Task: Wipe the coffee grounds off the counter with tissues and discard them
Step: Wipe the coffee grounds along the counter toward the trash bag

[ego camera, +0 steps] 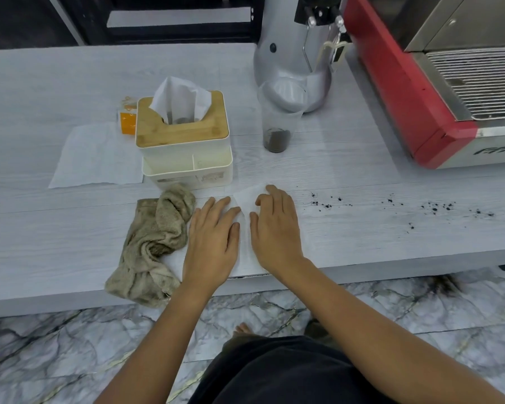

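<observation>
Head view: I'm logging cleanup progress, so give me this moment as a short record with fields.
surface: pale wood-grain counter
left hand: left hand flat, palm down on the tissue
right hand: right hand flat on the same tissue
coffee grounds: coffee grounds scattered to the right of the hands, not yet wiped
tissue box: tissue box behind the hands, one sheet sticking up
cloth: crumpled beige cloth touching the tissue's left edge
cup: clear cup holding grounds at its bottom

Bare forearms, no sleeves in view; black garment (289,374) covers the lap.
</observation>
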